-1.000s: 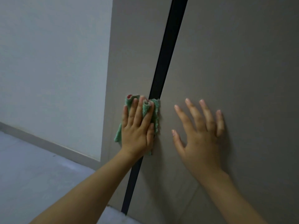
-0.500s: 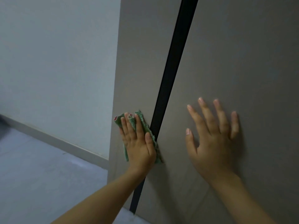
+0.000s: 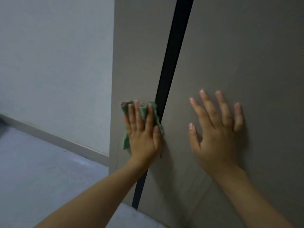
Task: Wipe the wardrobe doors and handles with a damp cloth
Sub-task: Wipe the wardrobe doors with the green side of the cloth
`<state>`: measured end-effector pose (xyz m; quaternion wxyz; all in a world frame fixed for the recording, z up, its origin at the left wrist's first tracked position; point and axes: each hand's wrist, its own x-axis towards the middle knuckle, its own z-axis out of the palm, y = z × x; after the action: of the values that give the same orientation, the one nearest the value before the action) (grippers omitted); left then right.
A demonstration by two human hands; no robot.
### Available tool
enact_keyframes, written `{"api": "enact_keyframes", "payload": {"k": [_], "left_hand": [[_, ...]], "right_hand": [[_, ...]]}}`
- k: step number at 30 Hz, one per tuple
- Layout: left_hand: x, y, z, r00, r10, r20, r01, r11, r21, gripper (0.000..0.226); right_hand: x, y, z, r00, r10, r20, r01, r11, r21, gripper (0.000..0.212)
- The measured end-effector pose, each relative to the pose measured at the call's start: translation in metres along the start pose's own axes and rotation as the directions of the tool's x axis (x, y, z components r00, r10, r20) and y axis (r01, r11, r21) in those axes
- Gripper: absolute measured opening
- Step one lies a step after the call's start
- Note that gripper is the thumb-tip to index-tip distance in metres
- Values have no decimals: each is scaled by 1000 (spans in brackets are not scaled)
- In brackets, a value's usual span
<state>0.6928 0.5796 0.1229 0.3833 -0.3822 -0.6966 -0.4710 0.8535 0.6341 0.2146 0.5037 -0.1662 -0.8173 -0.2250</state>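
Mid-frame, the left hand [image 3: 142, 134] presses a crumpled green cloth [image 3: 141, 112] with straight fingers against the narrow taupe wardrobe door [image 3: 136, 55], beside the black vertical handle strip [image 3: 174, 51]. The right hand [image 3: 217, 129] rests flat, fingers spread, on the wide taupe door [image 3: 246, 55]. Wiping looks underway; no wet streaks show, so progress is unclear.

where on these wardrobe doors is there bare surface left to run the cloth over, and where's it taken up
Free: the right door above the right hand, the left door above the green cloth, and the black strip above it. Crowded: mid-height, where the left hand presses the cloth beside the strip and the right hand lies flat.
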Motion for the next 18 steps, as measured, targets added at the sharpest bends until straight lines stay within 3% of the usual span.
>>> {"api": "enact_keyframes", "payload": {"k": [4,8,14,16,18], "left_hand": [[-10,-9,-1,979,197,55,-200,978,54,57],[20,-29,-15,900,433,59,-437,892,114,56],[29,-18,-9,917,398,-5,-394,911,122,57],[13,-18,-5,859,507,67,-511,851,119,59],[-9,-18,0,752,641,151,-658,745,114,60]], "right_hand": [[-2,1,-1,1000,-13,9,13,1000,6,53],[0,4,-3,999,-34,15,34,999,22,54],[-10,9,-12,997,-44,58,40,997,69,53],[-19,17,-16,996,-71,54,69,996,53,51],[-30,28,-18,994,-99,46,98,995,27,48]]}}
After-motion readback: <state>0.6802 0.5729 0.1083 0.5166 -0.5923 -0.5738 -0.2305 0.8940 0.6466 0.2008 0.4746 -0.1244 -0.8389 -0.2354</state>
